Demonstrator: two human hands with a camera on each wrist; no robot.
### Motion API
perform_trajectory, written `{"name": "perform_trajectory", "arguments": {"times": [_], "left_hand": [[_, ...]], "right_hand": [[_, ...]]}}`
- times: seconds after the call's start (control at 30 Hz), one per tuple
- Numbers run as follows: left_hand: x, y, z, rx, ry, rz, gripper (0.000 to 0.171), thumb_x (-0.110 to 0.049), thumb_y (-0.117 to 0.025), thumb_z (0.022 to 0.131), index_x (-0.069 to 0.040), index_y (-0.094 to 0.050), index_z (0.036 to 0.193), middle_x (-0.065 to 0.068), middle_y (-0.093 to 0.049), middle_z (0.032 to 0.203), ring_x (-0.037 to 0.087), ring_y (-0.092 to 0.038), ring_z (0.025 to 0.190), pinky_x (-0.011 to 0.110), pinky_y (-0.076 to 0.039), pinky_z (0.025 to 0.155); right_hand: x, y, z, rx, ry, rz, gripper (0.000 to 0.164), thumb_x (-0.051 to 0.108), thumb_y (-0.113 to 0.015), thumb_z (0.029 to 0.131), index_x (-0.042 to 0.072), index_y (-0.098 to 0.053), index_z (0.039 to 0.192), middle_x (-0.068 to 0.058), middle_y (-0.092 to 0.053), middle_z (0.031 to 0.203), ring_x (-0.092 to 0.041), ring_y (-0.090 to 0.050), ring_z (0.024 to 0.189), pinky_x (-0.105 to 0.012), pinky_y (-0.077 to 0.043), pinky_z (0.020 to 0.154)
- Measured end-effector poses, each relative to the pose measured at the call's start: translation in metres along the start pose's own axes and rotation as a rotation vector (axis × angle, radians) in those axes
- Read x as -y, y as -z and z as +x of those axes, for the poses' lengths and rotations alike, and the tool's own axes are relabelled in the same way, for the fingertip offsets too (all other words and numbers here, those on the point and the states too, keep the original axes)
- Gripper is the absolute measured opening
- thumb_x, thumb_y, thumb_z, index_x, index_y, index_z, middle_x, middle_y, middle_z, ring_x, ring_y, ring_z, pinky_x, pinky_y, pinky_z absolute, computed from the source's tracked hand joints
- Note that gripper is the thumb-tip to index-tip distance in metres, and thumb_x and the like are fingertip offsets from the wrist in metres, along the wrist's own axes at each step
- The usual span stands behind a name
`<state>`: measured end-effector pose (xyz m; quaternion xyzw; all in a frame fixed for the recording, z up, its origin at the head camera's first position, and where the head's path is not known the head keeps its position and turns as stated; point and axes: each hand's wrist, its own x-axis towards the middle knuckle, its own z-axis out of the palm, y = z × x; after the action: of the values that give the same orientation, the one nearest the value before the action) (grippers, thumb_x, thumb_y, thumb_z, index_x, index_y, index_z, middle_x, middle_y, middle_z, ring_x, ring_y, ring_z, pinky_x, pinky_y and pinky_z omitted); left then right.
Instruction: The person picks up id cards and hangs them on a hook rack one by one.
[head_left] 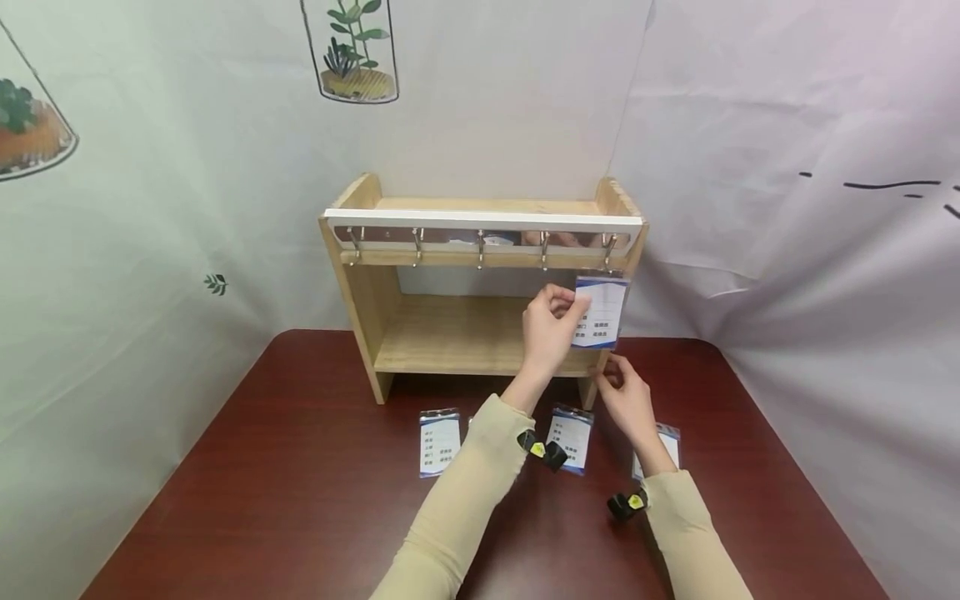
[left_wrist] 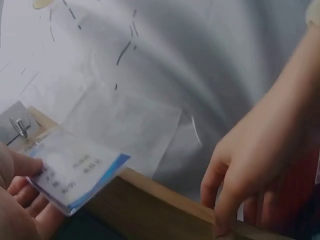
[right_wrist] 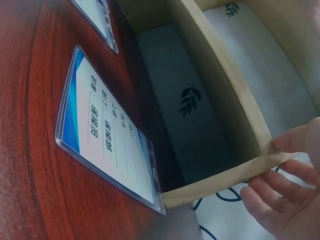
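Badge (head_left: 602,313) just below the rightmost hook (head_left: 609,252), contact hard to judge | left hand (head_left: 548,330) pinches its left edge, thumb against fingers | right hand (head_left: 628,402) grips side board (right_wrist: 220,184) of wooden shelf (head_left: 461,329) | other badges (head_left: 439,446) lie on table (head_left: 300,475)

A badge (head_left: 603,313) held up at the right end of a wooden rack (head_left: 457,321).
The badge — a clear sleeve around a white card with blue bands and dark print — is near upright, pinched at its left edge by the left hand (head_left: 550,332), its top by the rightmost hook (head_left: 609,250); whether it hangs there is unclear. The pale rack stands upright, the right hand (head_left: 628,402) gripping its right side low down.
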<state>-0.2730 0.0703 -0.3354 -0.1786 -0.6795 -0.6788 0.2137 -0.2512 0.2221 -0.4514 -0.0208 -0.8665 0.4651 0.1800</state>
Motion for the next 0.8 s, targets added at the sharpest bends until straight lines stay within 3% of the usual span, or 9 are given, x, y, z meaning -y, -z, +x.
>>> {"name": "perform_trajectory", "arguments": {"times": [0.3, 0.53, 0.67, 0.8], "left_hand": [[-0.003, 0.005, 0.000, 0.103, -0.118, -0.042, 0.018, -0.009, -0.069, 0.096, 0.002, -0.062, 0.108, 0.017, -0.074, 0.096, 0.024, -0.071, 0.083, 0.023, -0.055, 0.072], [-0.006, 0.006, -0.002, 0.145, -0.080, -0.082, 0.018, -0.007, -0.067, 0.096, -0.001, -0.062, 0.113, 0.017, -0.073, 0.101, 0.021, -0.070, 0.087, 0.025, -0.056, 0.077], [-0.007, 0.005, -0.002, 0.149, -0.040, -0.096, 0.014, -0.010, -0.064, 0.098, -0.005, -0.059, 0.109, 0.015, -0.072, 0.099, 0.014, -0.070, 0.085, 0.025, -0.056, 0.074], [-0.010, 0.005, -0.002, 0.160, -0.045, -0.109, 0.013, -0.013, -0.062, 0.099, -0.005, -0.057, 0.109, 0.015, -0.072, 0.097, 0.016, -0.071, 0.083, 0.027, -0.057, 0.069]], "right_hand": [[-0.002, 0.001, 0.001, 0.005, 0.000, 0.020, 0.040, 0.023, -0.064, 0.099, 0.005, -0.057, 0.135, -0.020, -0.067, 0.124, -0.034, -0.067, 0.109, -0.048, -0.054, 0.088], [0.000, 0.002, 0.001, 0.008, -0.010, 0.020, 0.041, 0.021, -0.063, 0.100, 0.006, -0.056, 0.137, -0.019, -0.067, 0.124, -0.033, -0.067, 0.108, -0.045, -0.053, 0.089], [0.001, 0.001, 0.001, 0.007, -0.010, 0.016, 0.039, 0.019, -0.062, 0.099, 0.005, -0.056, 0.135, -0.019, -0.067, 0.123, -0.032, -0.068, 0.106, -0.042, -0.052, 0.088], [0.000, 0.001, 0.001, 0.006, -0.006, 0.024, 0.039, 0.022, -0.064, 0.099, 0.006, -0.057, 0.134, -0.017, -0.068, 0.121, -0.030, -0.068, 0.104, -0.037, -0.052, 0.084]]}}
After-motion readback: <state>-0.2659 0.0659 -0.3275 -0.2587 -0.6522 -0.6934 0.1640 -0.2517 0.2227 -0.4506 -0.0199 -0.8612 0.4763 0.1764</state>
